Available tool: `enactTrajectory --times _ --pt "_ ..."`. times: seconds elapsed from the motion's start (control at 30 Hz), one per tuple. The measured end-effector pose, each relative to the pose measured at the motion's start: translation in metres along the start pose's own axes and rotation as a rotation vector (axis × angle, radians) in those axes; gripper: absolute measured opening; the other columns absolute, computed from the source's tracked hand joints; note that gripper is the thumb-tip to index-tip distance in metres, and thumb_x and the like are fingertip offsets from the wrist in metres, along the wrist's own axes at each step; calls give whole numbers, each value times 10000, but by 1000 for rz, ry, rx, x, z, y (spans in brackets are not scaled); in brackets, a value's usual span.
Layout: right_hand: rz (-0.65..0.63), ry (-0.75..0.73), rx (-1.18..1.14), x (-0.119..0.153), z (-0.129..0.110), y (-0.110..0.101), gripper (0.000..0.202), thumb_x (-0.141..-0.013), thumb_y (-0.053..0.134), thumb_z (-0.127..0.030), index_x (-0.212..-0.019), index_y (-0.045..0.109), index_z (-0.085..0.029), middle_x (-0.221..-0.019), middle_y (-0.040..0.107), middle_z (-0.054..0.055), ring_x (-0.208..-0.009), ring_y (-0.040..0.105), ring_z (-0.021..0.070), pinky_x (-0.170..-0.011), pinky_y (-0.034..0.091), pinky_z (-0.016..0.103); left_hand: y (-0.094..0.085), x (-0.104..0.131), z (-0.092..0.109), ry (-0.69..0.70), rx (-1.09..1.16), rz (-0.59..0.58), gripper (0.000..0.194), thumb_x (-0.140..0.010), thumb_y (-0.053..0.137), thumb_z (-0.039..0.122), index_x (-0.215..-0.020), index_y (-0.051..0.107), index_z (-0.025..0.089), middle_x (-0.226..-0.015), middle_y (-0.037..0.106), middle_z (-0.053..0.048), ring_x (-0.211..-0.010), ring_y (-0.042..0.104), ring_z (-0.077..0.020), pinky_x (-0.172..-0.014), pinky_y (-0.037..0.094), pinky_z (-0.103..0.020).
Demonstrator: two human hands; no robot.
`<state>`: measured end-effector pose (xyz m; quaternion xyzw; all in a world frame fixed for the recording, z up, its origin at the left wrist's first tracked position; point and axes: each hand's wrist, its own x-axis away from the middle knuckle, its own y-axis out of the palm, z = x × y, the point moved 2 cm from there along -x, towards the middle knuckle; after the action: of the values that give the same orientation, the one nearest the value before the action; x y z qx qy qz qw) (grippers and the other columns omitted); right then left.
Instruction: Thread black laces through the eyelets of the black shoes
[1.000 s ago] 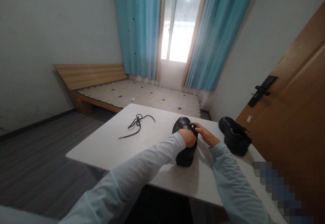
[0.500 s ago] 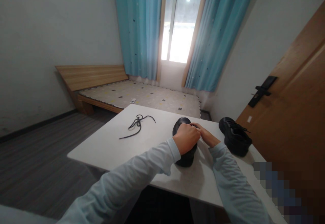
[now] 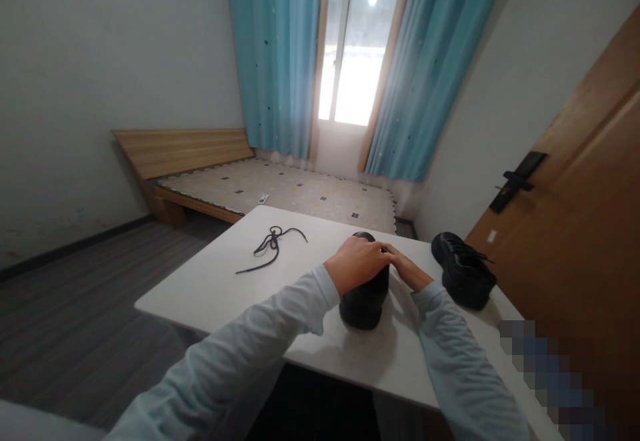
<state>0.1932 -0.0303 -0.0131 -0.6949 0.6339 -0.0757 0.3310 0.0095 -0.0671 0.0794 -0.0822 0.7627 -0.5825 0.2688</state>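
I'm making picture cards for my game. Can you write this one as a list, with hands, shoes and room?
Left hand: over a black shoe
Right hand: at that shoe's right side
Second shoe: black, laced, right of the hands
Shoelace: dark, looped, left of the hands
Table: white, under shoes and shoelace
Behind: bed, window, blue curtains

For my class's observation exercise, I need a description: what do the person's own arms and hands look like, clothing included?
The left sleeve and right sleeve are long, pale blue-grey and creased, with no pattern visible. The left hand and right hand wear no gloves.
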Motion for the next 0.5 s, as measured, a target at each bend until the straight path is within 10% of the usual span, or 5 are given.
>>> enactTrajectory --times 0.3,0.5 --pt "8 34 -66 1 -3 1 439 -807 455 -480 -1131 588 -216 -1213 586 56 -1192 465 264 -1061 287 425 -15 14 0 -39 17 24 254 -885 429 195 -1130 493 187 -844 656 -59 -748 658 -187 -617 482 -263" --pt "6 49 -51 3 -11 0 420 -815 463 -478 -1126 579 -219 -1199 587 53 -1189 471 257 -1059 281 444 -14 22 -5 -44 80 26 79 -800 586 232 -846 640 198 -880 675 -47 -894 622 -200 -665 476 -253"
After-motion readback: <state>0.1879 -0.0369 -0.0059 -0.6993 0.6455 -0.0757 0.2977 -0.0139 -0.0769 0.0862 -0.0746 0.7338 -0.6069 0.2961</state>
